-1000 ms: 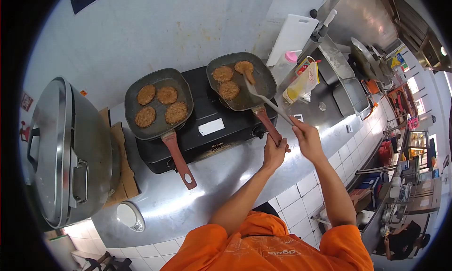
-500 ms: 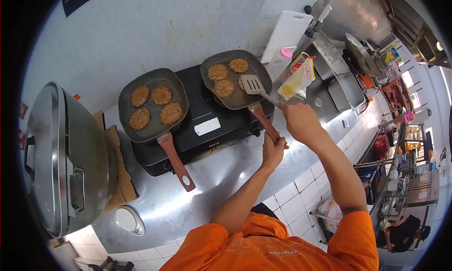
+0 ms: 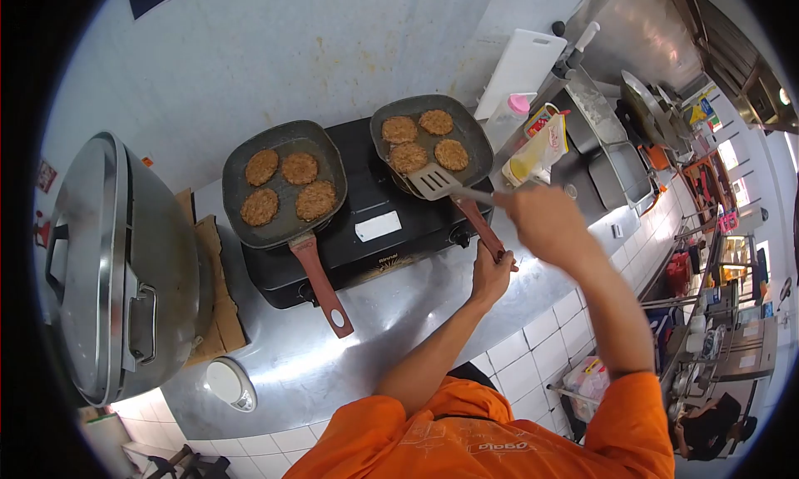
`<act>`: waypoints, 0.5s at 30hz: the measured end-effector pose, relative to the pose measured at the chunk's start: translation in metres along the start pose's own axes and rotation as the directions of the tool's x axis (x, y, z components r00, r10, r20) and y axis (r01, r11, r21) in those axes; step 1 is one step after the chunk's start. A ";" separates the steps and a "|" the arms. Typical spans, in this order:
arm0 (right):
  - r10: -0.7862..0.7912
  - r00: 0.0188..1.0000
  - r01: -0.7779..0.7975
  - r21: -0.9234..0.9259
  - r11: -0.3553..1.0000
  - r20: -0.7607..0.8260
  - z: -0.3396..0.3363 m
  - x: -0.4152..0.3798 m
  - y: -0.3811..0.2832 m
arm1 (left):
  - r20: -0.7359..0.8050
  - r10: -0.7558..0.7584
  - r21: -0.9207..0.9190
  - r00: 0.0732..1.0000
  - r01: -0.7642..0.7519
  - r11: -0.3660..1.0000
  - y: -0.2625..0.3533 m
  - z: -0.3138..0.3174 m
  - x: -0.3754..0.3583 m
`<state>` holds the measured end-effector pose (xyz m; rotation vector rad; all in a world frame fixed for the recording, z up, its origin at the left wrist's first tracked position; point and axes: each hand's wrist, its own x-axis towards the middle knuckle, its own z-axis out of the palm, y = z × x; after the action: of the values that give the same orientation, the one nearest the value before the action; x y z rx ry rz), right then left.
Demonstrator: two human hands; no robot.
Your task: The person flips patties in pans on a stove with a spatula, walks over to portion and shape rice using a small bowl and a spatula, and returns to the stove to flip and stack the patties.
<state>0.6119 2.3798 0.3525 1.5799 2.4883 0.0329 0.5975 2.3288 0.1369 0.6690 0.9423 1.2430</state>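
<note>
A big steel pot (image 3: 125, 263) with its lid on stands far to the left of both hands, on the steel counter (image 3: 391, 312). A black two-burner stove (image 3: 366, 229) sits on this counter, just in front of the hands. On the stove there are two square pans. The left pan (image 3: 287, 183) holds four brown patties and its red handle points toward the person; no hand touches it, and it is well apart from the grip. The right pan (image 3: 429, 138) also holds four patties (image 3: 424, 138), lying close together in its far part.

The left hand (image 3: 491, 275) is closed around the end of the red handle (image 3: 483, 225) of the right pan, fingers wrapped tight. The right hand (image 3: 545, 221) is raised above and a little to the right of the left hand, and it grips the thin handle of a slotted metal spatula (image 3: 433, 181). The blade of the spatula is held over the near edge of the right pan, just beside the nearest patty; I cannot tell if it touches the pan.

Behind the right hand stand a yellow pouch (image 3: 537, 146), a bottle with a pink cap (image 3: 509, 117) and a white cutting board (image 3: 520, 67) leaning on the wall.
</note>
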 end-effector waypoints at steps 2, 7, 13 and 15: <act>0.084 0.996 -0.084 0.002 0.996 -0.022 0.017 -0.004 -0.019 | 0.006 0.131 0.119 0.991 -0.131 0.984 -0.014 -0.001 0.007; 0.081 0.981 -0.035 0.251 0.967 -0.174 0.081 -0.008 -0.006 | 0.020 0.299 0.162 0.954 -0.298 0.941 -0.038 -0.001 0.020; 0.112 0.954 -0.268 0.959 -0.093 0.277 0.104 -0.041 0.058 | 0.051 -0.035 -0.149 0.998 0.043 0.988 -0.016 -0.002 0.005; 0.164 0.945 -0.274 0.959 -0.070 0.282 0.079 -0.038 0.056 | 0.069 -0.079 -0.148 0.994 0.089 0.985 -0.012 -0.001 0.005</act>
<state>0.6917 2.3633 0.2879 2.2015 1.9017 -2.3146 0.6026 2.3311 0.1248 0.5405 0.8083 1.1985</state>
